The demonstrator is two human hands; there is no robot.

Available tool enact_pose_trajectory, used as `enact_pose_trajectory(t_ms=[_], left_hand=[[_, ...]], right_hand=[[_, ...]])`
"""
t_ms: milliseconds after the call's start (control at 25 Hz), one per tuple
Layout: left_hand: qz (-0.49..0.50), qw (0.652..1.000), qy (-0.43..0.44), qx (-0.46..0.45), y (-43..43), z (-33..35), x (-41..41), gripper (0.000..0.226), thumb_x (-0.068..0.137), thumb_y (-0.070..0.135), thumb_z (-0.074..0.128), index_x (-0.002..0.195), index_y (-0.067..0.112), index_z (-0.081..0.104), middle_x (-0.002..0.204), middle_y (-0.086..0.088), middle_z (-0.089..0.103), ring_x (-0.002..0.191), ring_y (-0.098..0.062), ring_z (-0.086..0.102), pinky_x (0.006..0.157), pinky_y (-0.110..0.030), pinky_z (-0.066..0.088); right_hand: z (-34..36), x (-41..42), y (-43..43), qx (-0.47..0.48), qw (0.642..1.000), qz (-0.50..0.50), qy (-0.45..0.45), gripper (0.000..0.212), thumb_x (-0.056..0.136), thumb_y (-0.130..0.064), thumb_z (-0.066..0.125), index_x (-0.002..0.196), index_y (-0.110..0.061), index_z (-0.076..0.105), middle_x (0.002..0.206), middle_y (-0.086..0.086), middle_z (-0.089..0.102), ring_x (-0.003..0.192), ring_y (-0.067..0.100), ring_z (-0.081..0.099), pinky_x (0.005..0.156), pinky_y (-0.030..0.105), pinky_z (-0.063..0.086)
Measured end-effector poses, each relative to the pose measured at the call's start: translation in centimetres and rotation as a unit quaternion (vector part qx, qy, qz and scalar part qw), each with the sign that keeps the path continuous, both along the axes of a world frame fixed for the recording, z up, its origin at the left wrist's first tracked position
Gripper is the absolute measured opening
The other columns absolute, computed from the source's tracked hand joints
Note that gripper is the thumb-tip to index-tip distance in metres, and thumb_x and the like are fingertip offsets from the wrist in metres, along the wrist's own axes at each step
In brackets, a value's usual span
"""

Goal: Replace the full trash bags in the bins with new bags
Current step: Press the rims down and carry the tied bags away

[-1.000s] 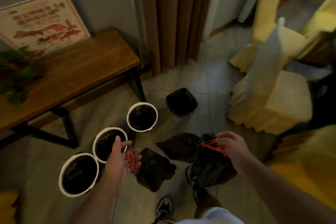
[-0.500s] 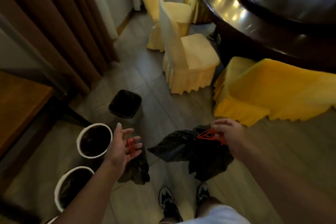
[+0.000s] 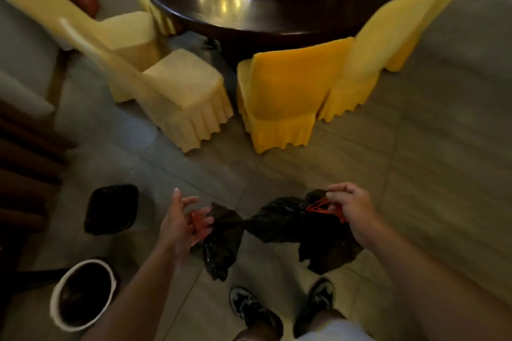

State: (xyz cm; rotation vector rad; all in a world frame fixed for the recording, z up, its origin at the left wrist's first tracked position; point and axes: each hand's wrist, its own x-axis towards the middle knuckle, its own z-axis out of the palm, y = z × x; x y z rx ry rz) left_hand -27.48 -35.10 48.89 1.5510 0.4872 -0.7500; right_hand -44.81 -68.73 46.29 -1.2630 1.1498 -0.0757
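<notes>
Head camera view, looking down: a person stands on a grey tiled floor (image 3: 277, 171) with a tied black trash bag hanging from each hand. The left hand (image 3: 180, 227) is spread, thumb and forefinger pointing up and apart. A red loop (image 3: 199, 223) is slung over its lower fingers, which look nearly straight rather than clenched. The smaller black bag (image 3: 224, 241) hangs from that loop, just beyond and below those fingertips.

The right hand (image 3: 352, 213) has its fingers curled, pinching a red drawstring (image 3: 321, 207) pulled taut. The larger black bag (image 3: 310, 232) hangs beside and beneath those fingers, its gathered neck right at their tips. The two bags meet, or nearly meet, midway between the hands; whether they touch cannot be told.

Out past the left thumb, a square black bin (image 3: 112, 209) stands on the floor with a dark liner in it. Behind the left wrist, a round white-rimmed bin (image 3: 83, 293) is also lined in dark plastic. The person's shoes (image 3: 255, 310) show below both bags.

Well beyond both sets of fingertips stand chairs in skirted covers, a pale yellow chair (image 3: 188, 99) and a deeper yellow chair (image 3: 285, 91). They are drawn up to a dark round table (image 3: 277, 16). The edges of the picture are blurred.
</notes>
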Motion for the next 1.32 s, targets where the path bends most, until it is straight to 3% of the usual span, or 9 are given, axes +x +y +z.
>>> enact_pose_trajectory(t_ms=[240,480,560,640,760,920,1080,1240,1320], left_hand=[[-0.121,0.992,-0.018,0.008,-15.2,-0.5,-2.5,0.08,0.086,0.087,0.041,0.126,0.023,0.067,0.117,-0.014,0.076,0.107,-0.034,0.073,0.083,-0.047,0.059],[-0.199,0.98,-0.013,-0.01,-30.6,-1.1,-6.1,0.059,0.101,0.067,0.048,0.125,0.018,0.068,0.112,-0.013,0.076,0.102,-0.034,0.075,0.086,-0.048,0.059],[-0.231,0.973,-0.019,-0.015,-36.3,-1.1,-7.3,0.034,0.101,0.042,0.06,0.122,0.017,0.07,0.108,-0.013,0.077,0.091,-0.03,0.078,0.084,-0.046,0.06],[-0.273,0.961,-0.043,-0.012,-41.8,-1.2,-7.9,0.028,0.091,0.023,0.067,0.118,0.015,0.07,0.099,-0.011,0.078,0.081,-0.026,0.077,0.08,-0.044,0.06],[-0.322,0.945,-0.059,-0.016,-50.4,-1.9,-9.0,0.025,0.086,0.023,0.066,0.109,0.017,0.072,0.095,-0.01,0.078,0.08,-0.027,0.076,0.078,-0.047,0.061],[-0.394,0.917,-0.062,-0.02,-60.7,-3.7,-9.9,0.013,0.092,0.016,0.067,0.095,0.024,0.076,0.093,-0.007,0.079,0.078,-0.025,0.077,0.076,-0.046,0.061],[-0.477,0.876,-0.068,-0.016,-71.0,-4.8,-10.7,0.013,0.093,0.013,0.07,0.101,0.023,0.074,0.097,-0.012,0.075,0.079,-0.024,0.075,0.074,-0.041,0.061],[-0.551,0.827,-0.114,0.004,-82.6,-5.2,-12.0,0.013,0.099,0.012,0.07,0.105,0.023,0.071,0.097,-0.014,0.072,0.077,-0.019,0.076,0.069,-0.036,0.06],[-0.561,0.818,-0.126,0.011,-88.3,-5.0,-12.7,0.014,0.098,0.013,0.071,0.105,0.025,0.072,0.095,-0.013,0.074,0.077,-0.019,0.077,0.069,-0.034,0.061]], right_hand=[[-0.9,-8.7,-9.6,0.038,0.994,-0.103,-0.022,0.024,0.071,-0.025,0.081,0.093,-0.033,0.078,0.083,0.005,0.078,0.064,0.02,0.073,0.057,0.029,0.058],[-0.7,-16.2,-19.7,0.063,0.982,-0.17,-0.045,0.033,0.071,-0.025,0.082,0.1,-0.039,0.077,0.1,0.009,0.081,0.08,0.019,0.077,0.066,0.028,0.058],[-0.1,-18.6,-22.9,0.053,0.976,-0.205,-0.046,0.032,0.074,-0.02,0.081,0.101,-0.038,0.077,0.103,0.012,0.078,0.076,0.016,0.076,0.063,0.026,0.057],[-0.1,-20.7,-25.7,0.044,0.969,-0.24,-0.033,0.03,0.083,-0.011,0.077,0.097,-0.038,0.078,0.104,0.012,0.078,0.076,0.015,0.077,0.06,0.024,0.057],[-0.6,-23.9,-30.4,0.028,0.953,-0.303,0.004,0.03,0.09,-0.002,0.074,0.089,-0.032,0.079,0.099,0.01,0.079,0.077,0.017,0.079,0.063,0.025,0.059],[-0.4,-26.6,-37.2,0.011,0.929,-0.367,0.046,0.023,0.088,-0.003,0.078,0.099,-0.023,0.073,0.095,0.012,0.078,0.069,0.018,0.076,0.058,0.025,0.058],[0.5,-28.1,-44.3,-0.03,0.922,-0.368,0.12,0.033,0.081,-0.007,0.085,0.103,-0.026,0.07,0.089,0.006,0.077,0.061,0.012,0.075,0.051,0.022,0.057],[1.6,-29.7,-52.4,-0.043,0.915,-0.364,0.171,0.036,0.074,-0.024,0.087,0.101,-0.038,0.067,0.095,0.0,0.076,0.086,0.023,0.076,0.079,0.045,0.065],[2.0,-30.7,-56.8,-0.056,0.905,-0.383,0.178,0.036,0.074,-0.028,0.087,0.1,-0.039,0.066,0.1,0.0,0.075,0.091,0.024,0.075,0.083,0.048,0.064]])
